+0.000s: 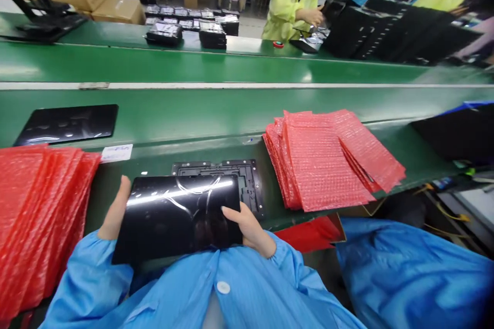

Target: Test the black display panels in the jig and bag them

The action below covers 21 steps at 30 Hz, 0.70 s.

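Note:
Between my two hands is a glossy black panel (pixel 177 218), tilted near my chest with light glaring across it. My left hand (pixel 116 211) grips its left edge, with the fingers hidden behind. At the right edge my right hand (pixel 250 226) holds it, the thumb or a finger lying on the front face. Partly covered by the panel, a dark frame-like fixture (pixel 250 185) lies on the green bench (pixel 150 157). A stack of red bubble-wrap sleeves (pixel 324 164) is right of the fixture, and another stack of red sleeves (pixel 42 205) is at the left.
A second black panel (pixel 69 123) lies at the left behind a paper label (pixel 117 153). Beyond the green belt (pixel 231 64), black stacks (pixel 212 33) stand near a person in yellow (pixel 281 10). Blue fabric (pixel 409 272) is close on the right, beside a box with red material (pixel 312 234).

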Each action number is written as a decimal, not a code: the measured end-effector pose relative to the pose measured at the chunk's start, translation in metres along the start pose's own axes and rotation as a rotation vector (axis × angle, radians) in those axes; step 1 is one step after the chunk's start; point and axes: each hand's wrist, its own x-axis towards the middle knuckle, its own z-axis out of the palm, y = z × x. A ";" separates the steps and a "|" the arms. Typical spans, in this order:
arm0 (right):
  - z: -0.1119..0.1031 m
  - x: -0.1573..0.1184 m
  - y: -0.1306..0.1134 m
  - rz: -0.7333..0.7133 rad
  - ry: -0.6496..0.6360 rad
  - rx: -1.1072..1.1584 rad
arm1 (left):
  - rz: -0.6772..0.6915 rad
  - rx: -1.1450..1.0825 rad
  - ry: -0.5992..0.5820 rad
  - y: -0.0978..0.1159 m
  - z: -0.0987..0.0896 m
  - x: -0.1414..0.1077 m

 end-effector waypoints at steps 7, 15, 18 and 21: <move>0.008 0.005 0.001 0.011 -0.068 -0.012 | 0.279 0.267 0.239 0.001 -0.006 -0.007; 0.009 0.005 -0.005 -0.046 -0.062 -0.083 | 0.312 0.293 0.232 0.001 -0.008 -0.003; 0.008 0.007 -0.007 -0.085 -0.051 -0.088 | 0.005 0.230 0.047 -0.002 -0.024 0.002; 0.005 0.008 -0.013 -0.132 -0.104 -0.098 | -0.211 0.245 -0.013 -0.002 -0.026 0.005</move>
